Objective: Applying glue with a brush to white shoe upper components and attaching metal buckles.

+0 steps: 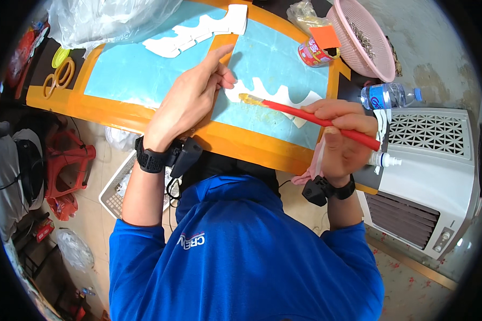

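Red-handled brush [292, 111] in its grasp, the right hand [344, 134] holds amber-coated bristles [250, 99] over the left part of the scalloped white strip [284, 95], which lies on the blue tabletop [281, 131]. The left hand [193, 96], seemingly empty, stretches its forefinger, other fingers loosely bent beside the strip's end; contact is unclear. Pinning that end and brushing lightly would probably keep it from shifting.

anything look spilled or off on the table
Yes: faint yellow smears mark the blue mat beside the white strip, perhaps stray paste from the brush, whose tip is coated yellow.
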Available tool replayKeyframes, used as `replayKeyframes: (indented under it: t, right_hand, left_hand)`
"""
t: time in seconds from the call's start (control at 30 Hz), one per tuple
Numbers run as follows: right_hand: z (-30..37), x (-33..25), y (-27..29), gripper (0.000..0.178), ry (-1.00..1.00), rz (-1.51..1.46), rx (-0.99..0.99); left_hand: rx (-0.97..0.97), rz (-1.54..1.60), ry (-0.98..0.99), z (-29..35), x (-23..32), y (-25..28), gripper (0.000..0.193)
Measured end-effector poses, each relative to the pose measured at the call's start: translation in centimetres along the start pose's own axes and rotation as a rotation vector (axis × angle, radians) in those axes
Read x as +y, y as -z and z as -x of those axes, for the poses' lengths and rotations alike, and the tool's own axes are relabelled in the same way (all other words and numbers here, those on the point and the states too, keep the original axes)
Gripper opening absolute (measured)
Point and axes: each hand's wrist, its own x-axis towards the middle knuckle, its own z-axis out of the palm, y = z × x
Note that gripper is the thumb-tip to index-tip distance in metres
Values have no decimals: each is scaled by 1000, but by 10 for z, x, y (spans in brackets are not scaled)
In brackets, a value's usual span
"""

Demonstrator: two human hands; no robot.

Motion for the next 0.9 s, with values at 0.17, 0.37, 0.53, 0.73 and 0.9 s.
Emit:
replayKeyframes:
  t: [0.17,0.37,0.53,0.73,0.9]
  right_hand:
    - [-2,-2,-3,17,17,-3,-31]
    - [-1,1,13,16,-19,-26,186]
    - [11,-4,18,14,-74,-15,98]
    - [12,-1,20,16,-61,37,95]
    - [14,-2,24,16,-43,76,83]
  left_hand:
    - [8,3,-16,-1,-5,-1,51]
    - [2,9,-22,-1,-5,0,52]
    - [2,-4,-22,-1,-5,0,52]
    - [-2,-3,-21,-1,-5,0,53]
    - [4,7,-17,-1,-6,-1,52]
